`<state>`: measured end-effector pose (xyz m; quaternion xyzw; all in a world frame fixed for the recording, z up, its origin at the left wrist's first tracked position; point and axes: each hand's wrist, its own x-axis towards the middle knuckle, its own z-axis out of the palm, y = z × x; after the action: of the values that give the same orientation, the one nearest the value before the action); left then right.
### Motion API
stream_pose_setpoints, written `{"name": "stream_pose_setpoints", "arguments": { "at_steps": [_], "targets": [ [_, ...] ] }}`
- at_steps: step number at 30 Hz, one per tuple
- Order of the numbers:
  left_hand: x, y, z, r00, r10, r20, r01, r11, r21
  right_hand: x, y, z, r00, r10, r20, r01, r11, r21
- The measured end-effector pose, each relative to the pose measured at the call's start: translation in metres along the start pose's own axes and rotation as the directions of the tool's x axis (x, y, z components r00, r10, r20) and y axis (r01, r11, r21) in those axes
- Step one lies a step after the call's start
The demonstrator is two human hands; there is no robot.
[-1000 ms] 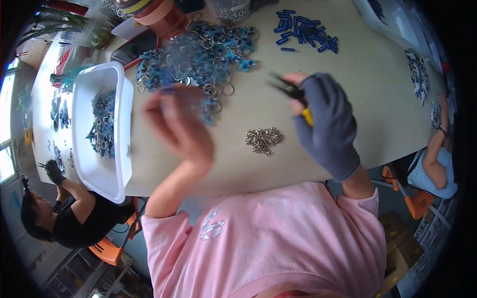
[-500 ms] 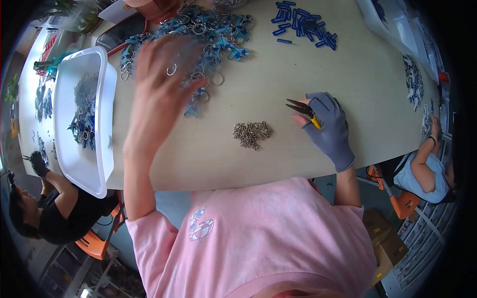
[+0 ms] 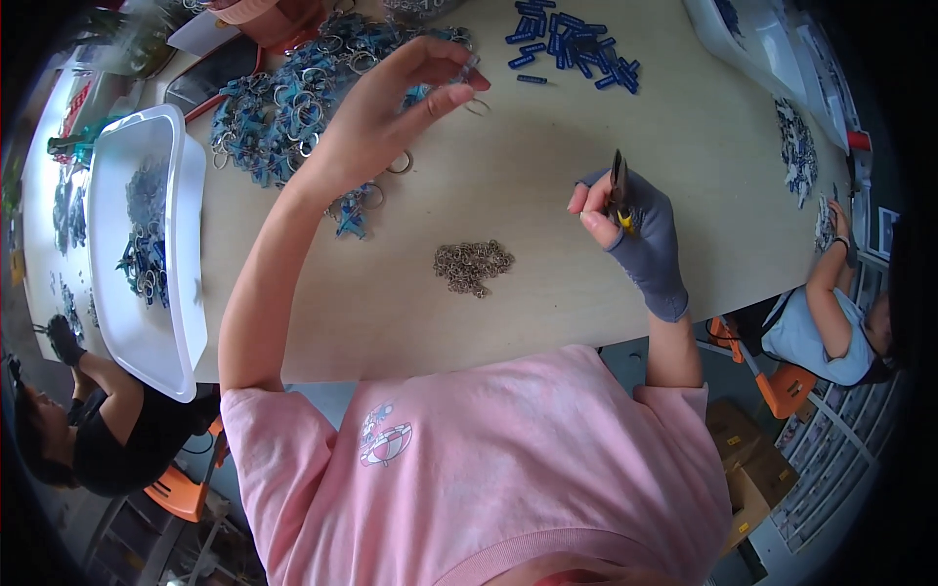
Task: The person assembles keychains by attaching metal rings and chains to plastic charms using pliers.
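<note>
My bare left hand (image 3: 415, 93) is raised over the right side of a heap of key rings with blue-teal charms (image 3: 288, 107). Its thumb and fingers pinch a key ring (image 3: 477, 106), partly hidden by the fingers. In a grey fingerless glove, my right hand (image 3: 635, 230) grips pliers (image 3: 619, 186) with dark jaws and yellow handles, jaws pointing up and away. Between my arms lies a small pile of metal jump rings (image 3: 472, 266). One loose blue charm with its ring (image 3: 352, 217) rests on the table below my left wrist.
A white tub (image 3: 191, 244) holding finished-looking keychains stands at left. Small blue tags (image 3: 576, 49) lie scattered at the far side, a white bin (image 3: 757, 63) at far right. Co-workers sit at left (image 3: 117, 420) and right (image 3: 831, 327); a reddish pot (image 3: 288, 24) is at the back.
My left hand has moved right from over the heap and now pinches a key ring. My right hand has turned the pliers from pointing left to pointing upward. The view shifted slightly.
</note>
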<state>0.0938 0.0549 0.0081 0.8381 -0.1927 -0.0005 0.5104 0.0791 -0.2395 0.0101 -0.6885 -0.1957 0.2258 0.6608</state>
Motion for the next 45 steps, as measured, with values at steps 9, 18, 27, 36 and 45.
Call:
{"name": "stream_pose_setpoints", "arguments": {
  "at_steps": [9, 18, 27, 36, 45],
  "targets": [
    [-0.015, 0.029, 0.027, 0.918, -0.359, 0.166, 0.312, 0.398, -0.863, 0.045, -0.026, 0.01, 0.988, -0.151, 0.03, 0.154, 0.968, -0.197],
    [-0.031, 0.042, 0.04, 0.88, -0.398, 0.261, 0.41, 0.358, -0.839, 0.058, -0.016, 0.016, 0.947, -0.304, 0.101, 0.316, 0.83, -0.459],
    [-0.032, 0.043, 0.035, 0.922, -0.3, 0.243, 0.385, 0.669, -0.635, 0.054, -0.018, 0.022, 0.962, -0.26, 0.085, 0.271, 0.862, -0.428],
    [-0.034, 0.05, 0.034, 0.946, -0.272, 0.178, 0.318, 0.663, -0.678, 0.048, -0.018, 0.026, 0.864, -0.475, 0.166, 0.478, 0.675, -0.561],
    [-0.033, 0.063, 0.03, 0.887, -0.357, 0.293, 0.398, 0.268, -0.877, 0.047, -0.012, 0.035, 0.765, -0.639, 0.081, 0.556, 0.591, -0.585]
  ]
}}
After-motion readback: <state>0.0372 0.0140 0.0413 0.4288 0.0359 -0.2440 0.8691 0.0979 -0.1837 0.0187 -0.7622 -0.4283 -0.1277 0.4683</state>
